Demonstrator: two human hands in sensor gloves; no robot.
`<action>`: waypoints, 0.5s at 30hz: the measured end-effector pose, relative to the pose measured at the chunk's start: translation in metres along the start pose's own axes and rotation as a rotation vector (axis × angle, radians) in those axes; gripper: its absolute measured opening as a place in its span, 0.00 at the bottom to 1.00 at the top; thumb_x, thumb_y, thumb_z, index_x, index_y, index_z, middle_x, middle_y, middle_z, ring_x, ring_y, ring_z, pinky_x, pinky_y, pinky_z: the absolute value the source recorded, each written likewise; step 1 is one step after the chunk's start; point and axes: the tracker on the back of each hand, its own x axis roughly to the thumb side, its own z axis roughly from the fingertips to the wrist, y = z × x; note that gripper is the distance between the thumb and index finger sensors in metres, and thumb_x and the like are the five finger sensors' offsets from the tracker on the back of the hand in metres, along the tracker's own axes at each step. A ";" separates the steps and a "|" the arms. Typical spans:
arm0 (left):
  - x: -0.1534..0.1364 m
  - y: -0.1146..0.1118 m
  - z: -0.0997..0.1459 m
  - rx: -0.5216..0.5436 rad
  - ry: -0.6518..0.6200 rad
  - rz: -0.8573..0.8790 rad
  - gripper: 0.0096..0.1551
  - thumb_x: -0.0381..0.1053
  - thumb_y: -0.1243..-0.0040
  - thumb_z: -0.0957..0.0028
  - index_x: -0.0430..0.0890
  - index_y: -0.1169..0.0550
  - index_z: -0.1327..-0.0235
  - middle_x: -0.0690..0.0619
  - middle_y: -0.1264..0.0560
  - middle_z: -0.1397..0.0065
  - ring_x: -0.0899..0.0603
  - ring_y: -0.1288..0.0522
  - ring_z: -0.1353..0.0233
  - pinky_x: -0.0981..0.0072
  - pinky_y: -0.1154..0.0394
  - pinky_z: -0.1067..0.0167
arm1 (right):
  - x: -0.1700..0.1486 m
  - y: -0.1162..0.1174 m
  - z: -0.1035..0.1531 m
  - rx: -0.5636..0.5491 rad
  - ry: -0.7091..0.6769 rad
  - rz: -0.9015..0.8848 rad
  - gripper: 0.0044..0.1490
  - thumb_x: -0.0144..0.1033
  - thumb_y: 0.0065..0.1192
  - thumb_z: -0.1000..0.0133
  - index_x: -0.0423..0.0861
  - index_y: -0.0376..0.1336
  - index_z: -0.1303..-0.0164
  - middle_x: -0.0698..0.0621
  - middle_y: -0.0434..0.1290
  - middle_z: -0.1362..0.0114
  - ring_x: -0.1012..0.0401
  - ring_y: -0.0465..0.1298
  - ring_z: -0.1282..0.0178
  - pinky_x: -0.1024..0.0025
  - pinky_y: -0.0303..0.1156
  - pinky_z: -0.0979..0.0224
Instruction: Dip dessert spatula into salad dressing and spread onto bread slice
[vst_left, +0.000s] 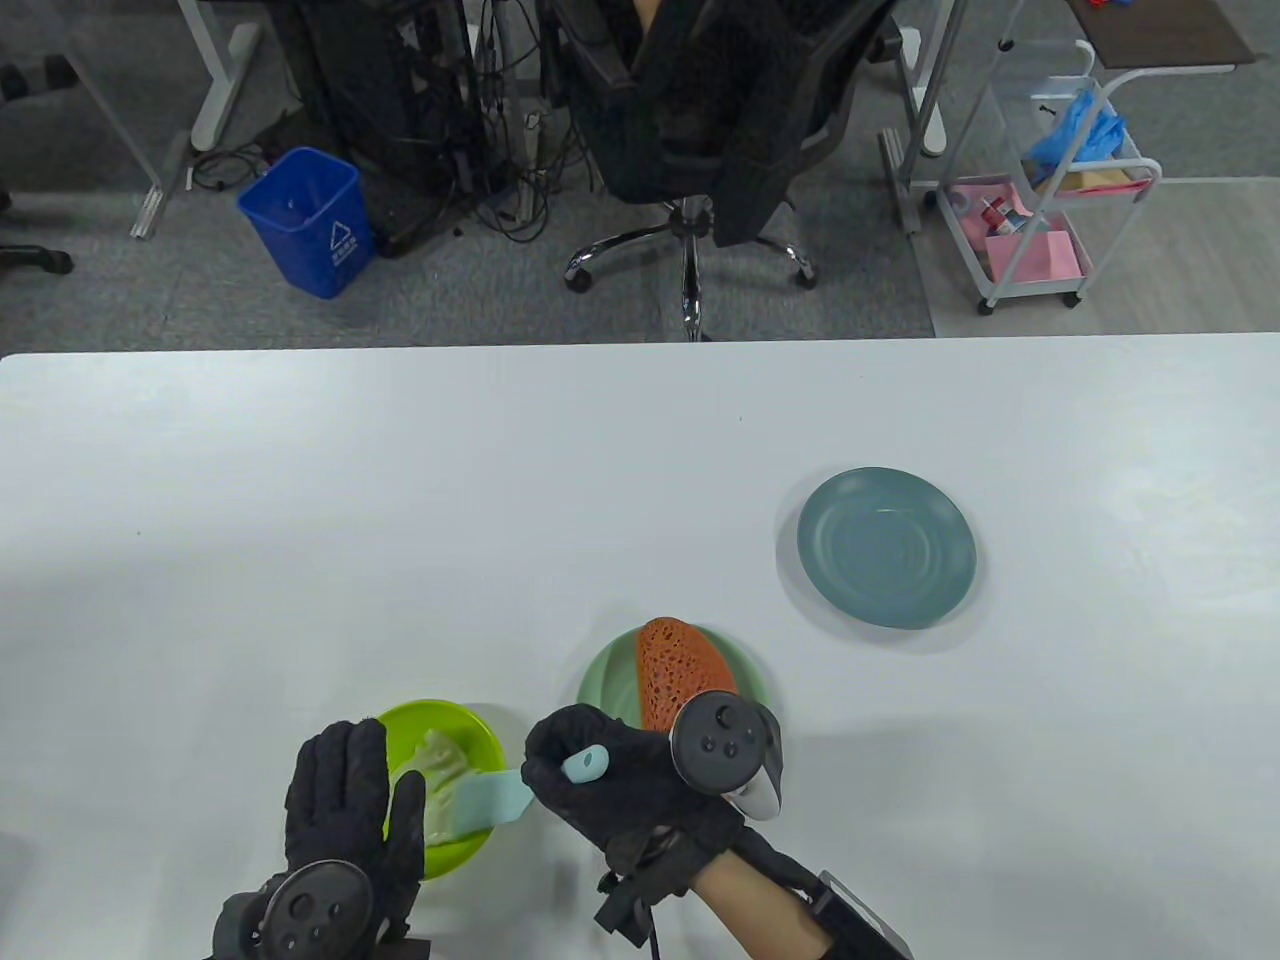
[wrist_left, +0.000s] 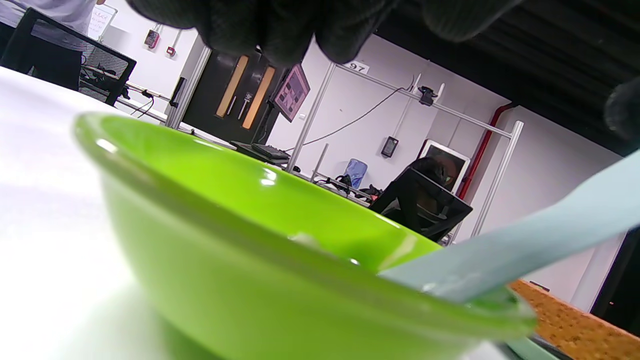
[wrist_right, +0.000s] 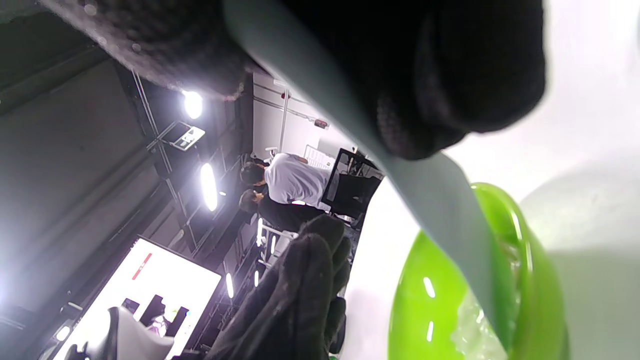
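My right hand (vst_left: 600, 775) grips the handle of a light-blue dessert spatula (vst_left: 500, 798). Its blade reaches left over the rim into a lime-green bowl (vst_left: 470, 725) holding pale salad dressing (vst_left: 440, 775). The spatula also shows in the left wrist view (wrist_left: 505, 250) and the right wrist view (wrist_right: 440, 200), lying across the bowl's rim (wrist_left: 250, 200) (wrist_right: 530, 260). My left hand (vst_left: 350, 810) lies flat with fingers stretched over the bowl's left side. An orange-brown bread slice (vst_left: 680, 670) lies on a pale green plate (vst_left: 605, 680) just right of the bowl, partly behind my right hand.
An empty teal plate (vst_left: 886, 547) sits on the white table (vst_left: 400, 500) to the right and farther back. Beyond the table's far edge stand an office chair (vst_left: 700, 120), a blue bin (vst_left: 308, 220) and a cart (vst_left: 1060, 200).
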 end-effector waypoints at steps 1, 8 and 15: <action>0.000 0.000 0.000 0.001 -0.002 -0.001 0.39 0.60 0.57 0.30 0.36 0.36 0.15 0.29 0.42 0.16 0.20 0.39 0.20 0.27 0.41 0.29 | 0.000 -0.001 0.000 -0.003 0.000 -0.004 0.22 0.47 0.68 0.38 0.46 0.64 0.41 0.37 0.68 0.35 0.37 0.81 0.49 0.52 0.82 0.50; 0.004 0.000 0.001 0.006 -0.020 -0.007 0.39 0.60 0.57 0.30 0.36 0.36 0.15 0.29 0.42 0.16 0.20 0.39 0.20 0.27 0.41 0.29 | -0.005 -0.016 0.010 -0.057 -0.013 -0.081 0.23 0.47 0.67 0.38 0.47 0.64 0.40 0.37 0.68 0.35 0.38 0.81 0.48 0.53 0.82 0.49; 0.024 0.001 0.004 0.053 -0.092 0.006 0.40 0.61 0.56 0.30 0.36 0.36 0.15 0.29 0.41 0.17 0.20 0.38 0.21 0.27 0.40 0.29 | -0.009 -0.057 0.030 -0.179 -0.013 -0.225 0.25 0.48 0.67 0.37 0.47 0.62 0.38 0.37 0.66 0.33 0.38 0.81 0.46 0.52 0.81 0.47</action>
